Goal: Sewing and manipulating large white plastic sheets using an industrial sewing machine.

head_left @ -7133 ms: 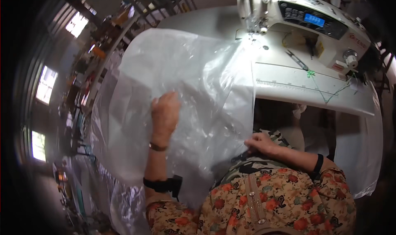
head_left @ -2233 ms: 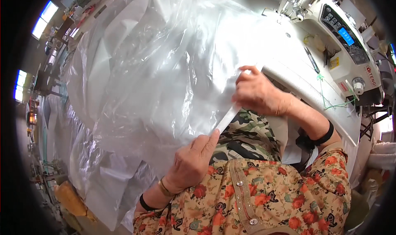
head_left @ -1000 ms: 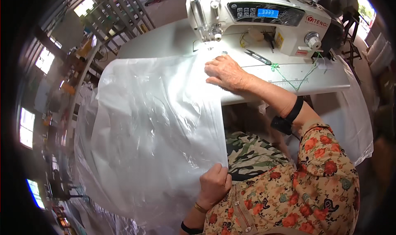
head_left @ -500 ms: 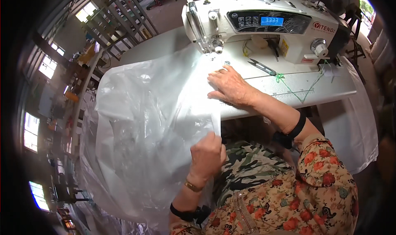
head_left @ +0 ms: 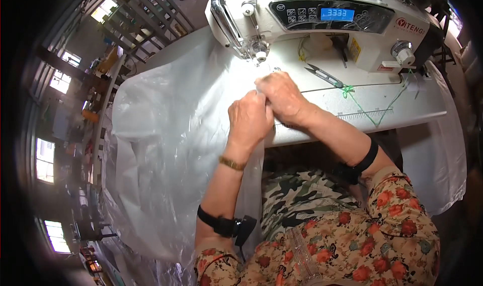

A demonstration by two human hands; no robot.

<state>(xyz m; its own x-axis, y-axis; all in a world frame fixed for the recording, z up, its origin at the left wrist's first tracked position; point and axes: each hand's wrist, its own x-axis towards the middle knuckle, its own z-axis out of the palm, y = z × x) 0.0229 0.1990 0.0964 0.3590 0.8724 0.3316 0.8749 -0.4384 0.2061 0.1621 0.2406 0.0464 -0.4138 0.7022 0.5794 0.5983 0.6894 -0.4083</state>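
Note:
A large translucent white plastic sheet (head_left: 166, 130) spreads over the left of the table and hangs down toward my lap. My left hand (head_left: 249, 116) is closed in a pinch on its right-hand edge. Touching it, my right hand (head_left: 286, 97) is bent closed at the same edge; the fingertips are partly hidden. Both are just in front of the needle area of a white sewing machine (head_left: 324, 39), where the lamp's glare washes out the sheet. Thread snips (head_left: 324, 76), tied to a green cord (head_left: 359, 107), lie right of my right hand.
The machine's lit control panel (head_left: 334, 14) faces me, with a round knob (head_left: 404, 53) at its right. A ruler scale (head_left: 365, 112) runs along the table's front edge. More white sheeting (head_left: 432, 150) hangs at the right. A slatted rack (head_left: 151, 22) stands far left.
My left hand has moved up and away from me along the sheet's edge to meet my right hand. My right hand's fingers have drawn from flat into a pinch. The view has shifted slightly.

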